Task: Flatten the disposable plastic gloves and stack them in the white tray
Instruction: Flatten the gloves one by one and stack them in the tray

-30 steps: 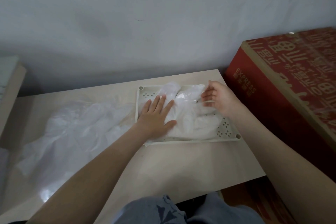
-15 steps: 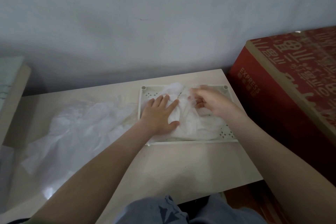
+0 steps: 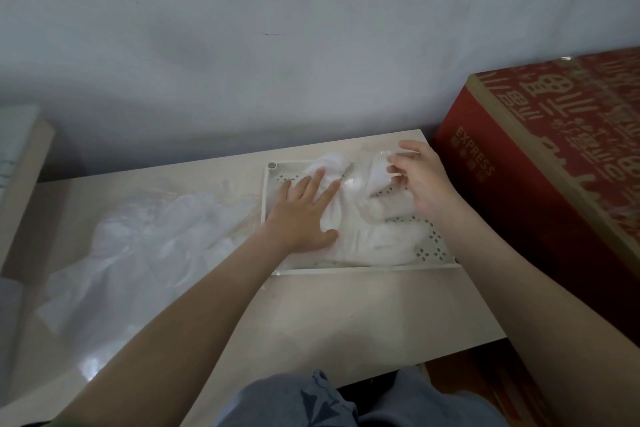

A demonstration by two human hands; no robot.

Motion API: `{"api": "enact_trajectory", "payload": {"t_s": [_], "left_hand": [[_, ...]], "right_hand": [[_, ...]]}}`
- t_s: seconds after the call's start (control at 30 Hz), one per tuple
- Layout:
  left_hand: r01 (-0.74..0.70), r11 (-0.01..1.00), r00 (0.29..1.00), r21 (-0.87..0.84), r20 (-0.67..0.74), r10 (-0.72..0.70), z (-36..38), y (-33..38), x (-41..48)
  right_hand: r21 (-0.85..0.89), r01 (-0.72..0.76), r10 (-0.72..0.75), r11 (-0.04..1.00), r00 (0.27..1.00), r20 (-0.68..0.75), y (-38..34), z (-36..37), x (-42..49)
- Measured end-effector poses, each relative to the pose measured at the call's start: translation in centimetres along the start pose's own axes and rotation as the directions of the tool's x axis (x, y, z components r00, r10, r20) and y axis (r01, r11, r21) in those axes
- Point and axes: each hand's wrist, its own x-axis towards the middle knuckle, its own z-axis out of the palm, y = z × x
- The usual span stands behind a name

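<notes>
Pressing down with the left hand point(image 3: 304, 215), fingers straight and spread, palm flat on the glove stack point(image 3: 377, 236) at centre frame, gripping nothing. Pinching with the right hand point(image 3: 422, 180), fingers curled on a clear edge of the top glove point(image 3: 378, 170), lifted slightly at the stack's upper right. Beneath both, lying crumpled in the white tray point(image 3: 363, 269), perforated, set flat on the pale worktop point(image 3: 346, 315) right of centre. Just left of the tray, spread over the worktop toward the lower left of the frame, a heap of loose gloves point(image 3: 145, 253). At the right edge, beside the worktop, a red box point(image 3: 554, 166) marked EXPRESS.
</notes>
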Motion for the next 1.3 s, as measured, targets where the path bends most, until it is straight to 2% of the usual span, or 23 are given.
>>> {"api": "enact_trajectory", "payload": {"t_s": [0.07,0.13,0.23,0.3,0.4,0.53,0.7,0.87,1.1,1.3], "left_hand": [[0.001,1.000,1.000,0.006,-0.024,-0.001,-0.1,0.3,-0.2],[-0.022,1.000,0.997,-0.012,-0.073,0.021,-0.4,0.6,-0.4],[-0.095,0.989,0.980,-0.115,-0.188,0.073,-0.5,1.1,-0.6],[-0.132,0.974,0.972,-0.183,-0.217,0.091,-0.3,1.2,-0.5],[-0.117,0.964,0.988,-0.238,-0.124,0.089,0.3,1.4,-0.2],[-0.101,0.987,0.995,-0.129,-0.002,0.102,1.0,1.7,-0.2],[-0.117,0.993,0.993,-0.016,0.008,0.117,1.3,1.8,0.0],[-0.114,0.993,0.993,-0.007,-0.017,0.114,1.5,1.6,0.0],[-0.121,0.993,0.993,-0.005,0.001,0.121,2.1,1.1,0.1],[-0.142,0.989,0.990,-0.034,0.013,0.143,2.5,0.7,0.1]], "right_hand": [[-0.003,-0.021,0.021,1.000,0.999,-0.030,-0.1,-0.5,-0.2],[-0.062,-0.038,0.038,0.997,0.999,-0.002,-0.2,-0.7,-0.9],[-0.217,-0.060,0.084,0.974,0.991,0.105,-0.4,-0.7,-2.1],[-0.294,-0.051,0.109,0.954,0.977,0.184,0.0,-0.5,-2.6],[-0.408,-0.030,0.151,0.912,0.952,0.267,0.6,-0.3,-3.2],[-0.496,0.038,0.163,0.867,0.920,0.356,1.0,0.7,-3.8],[-0.509,0.094,0.055,0.855,0.961,0.271,1.8,2.6,-4.0],[-0.518,0.096,-0.056,0.850,0.994,0.092,2.4,2.7,-3.3],[-0.486,0.035,-0.065,0.873,0.997,-0.045,1.8,0.0,-2.6],[-0.479,0.113,-0.174,0.870,0.981,-0.085,1.2,-2.4,-3.1]]}}
